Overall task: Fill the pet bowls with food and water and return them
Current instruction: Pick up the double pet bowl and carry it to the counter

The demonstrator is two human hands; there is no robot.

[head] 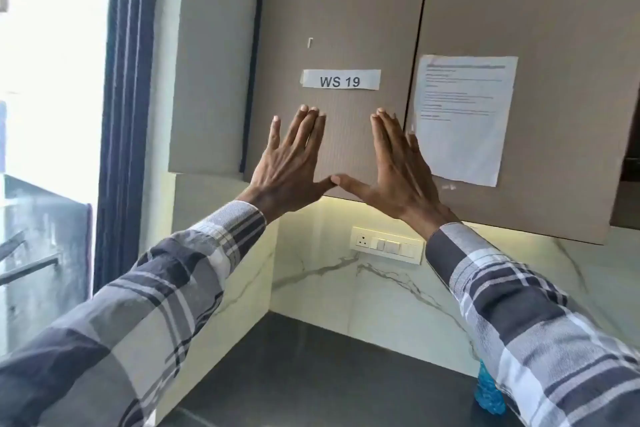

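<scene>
Two hands raised, left hand (289, 163), right hand (398, 170), fingers spread, thumbtips touching

Both arms reached up and forward, sleeves in a grey, white and dark plaid buttoned at the wrists. The left hand (289, 163) was held flat with its back to the camera, fingers straight and close together, pointing up. The right hand (398, 166) mirrored it. The two outstretched thumbs met tip to tip between them, and neither hand held anything.
</scene>
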